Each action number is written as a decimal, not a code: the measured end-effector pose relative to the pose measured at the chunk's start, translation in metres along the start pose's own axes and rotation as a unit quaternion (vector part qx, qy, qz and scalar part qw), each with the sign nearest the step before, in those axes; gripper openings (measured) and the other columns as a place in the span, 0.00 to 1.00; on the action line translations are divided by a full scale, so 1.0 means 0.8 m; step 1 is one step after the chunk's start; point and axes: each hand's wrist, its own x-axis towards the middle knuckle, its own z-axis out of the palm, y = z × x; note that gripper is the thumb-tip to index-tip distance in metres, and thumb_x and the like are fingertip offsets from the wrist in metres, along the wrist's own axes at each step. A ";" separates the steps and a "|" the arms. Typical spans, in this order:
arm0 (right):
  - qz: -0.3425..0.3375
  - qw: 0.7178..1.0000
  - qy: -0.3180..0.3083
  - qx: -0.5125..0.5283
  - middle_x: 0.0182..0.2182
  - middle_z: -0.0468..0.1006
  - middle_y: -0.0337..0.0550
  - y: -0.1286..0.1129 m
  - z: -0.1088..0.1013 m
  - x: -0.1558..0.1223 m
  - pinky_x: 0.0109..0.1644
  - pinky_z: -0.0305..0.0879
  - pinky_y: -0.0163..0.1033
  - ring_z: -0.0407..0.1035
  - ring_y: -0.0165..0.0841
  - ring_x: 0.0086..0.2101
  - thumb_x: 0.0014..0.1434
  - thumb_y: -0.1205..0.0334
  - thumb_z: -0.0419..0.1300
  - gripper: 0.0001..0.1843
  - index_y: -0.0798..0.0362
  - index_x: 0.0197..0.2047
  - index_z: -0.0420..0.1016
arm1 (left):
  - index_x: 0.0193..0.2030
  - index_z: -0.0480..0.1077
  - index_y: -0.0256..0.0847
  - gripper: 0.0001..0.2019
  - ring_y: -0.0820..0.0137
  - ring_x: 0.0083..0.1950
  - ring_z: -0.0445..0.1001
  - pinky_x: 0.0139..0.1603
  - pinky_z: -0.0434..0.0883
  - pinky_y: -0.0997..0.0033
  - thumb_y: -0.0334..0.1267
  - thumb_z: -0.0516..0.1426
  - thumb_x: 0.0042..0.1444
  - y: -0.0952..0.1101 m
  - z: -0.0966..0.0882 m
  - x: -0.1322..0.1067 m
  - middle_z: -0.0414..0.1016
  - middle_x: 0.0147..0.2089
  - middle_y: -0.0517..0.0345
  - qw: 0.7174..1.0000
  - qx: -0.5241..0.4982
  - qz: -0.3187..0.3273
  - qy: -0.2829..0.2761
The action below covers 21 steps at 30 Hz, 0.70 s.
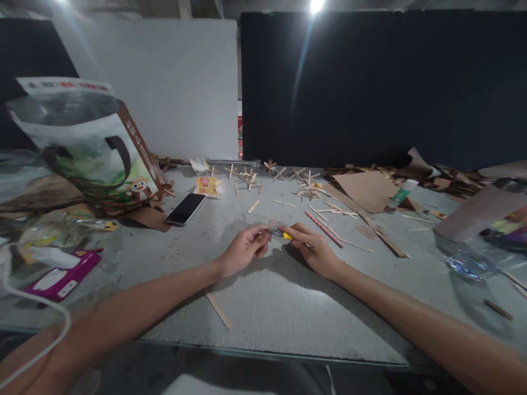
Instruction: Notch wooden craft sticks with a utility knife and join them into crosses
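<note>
My right hand (310, 247) is closed around a small yellow-handled craft knife (287, 236), whose grey metal end points left. Opposite it, the thumb and fingers of my left hand (249, 247) pinch a short piece of wooden stick (272, 224), mostly covered by the fingers. The knife's grey end meets or nearly meets the left fingertips; I cannot tell whether it touches the wood. Both hands are just above the middle of the grey table (288, 318). A red patterned pencil (324, 229) lies to the right of my right hand.
Glued stick crosses (249, 178) and loose sticks lie farther back. A phone (186, 209), a large bag (102, 159) and a purple pack (63, 274) are on the left. Cardboard (364, 189), a glue stick (402, 193) and a clear plastic cup (469, 266) are on the right.
</note>
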 end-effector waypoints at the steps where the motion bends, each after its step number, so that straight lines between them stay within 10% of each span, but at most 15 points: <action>1: -0.002 1.000 -0.002 0.002 0.47 0.79 0.50 0.000 0.000 0.000 0.50 0.75 0.44 0.75 0.39 0.44 0.80 0.62 0.50 0.25 0.44 0.73 0.74 | 0.36 0.67 0.42 0.27 0.76 0.23 0.56 0.27 0.54 0.72 0.66 0.63 0.63 -0.001 0.000 0.001 0.61 0.22 0.69 1.000 -0.003 0.004 -0.001; 21: -0.008 1.000 -0.004 0.001 0.47 0.79 0.50 -0.001 -0.001 0.000 0.51 0.76 0.45 0.76 0.39 0.46 0.79 0.62 0.50 0.25 0.45 0.73 0.73 | 0.36 0.67 0.42 0.25 0.77 0.22 0.55 0.25 0.53 0.72 0.64 0.61 0.67 -0.004 0.002 -0.002 0.61 0.24 0.69 0.999 -0.002 0.045 0.001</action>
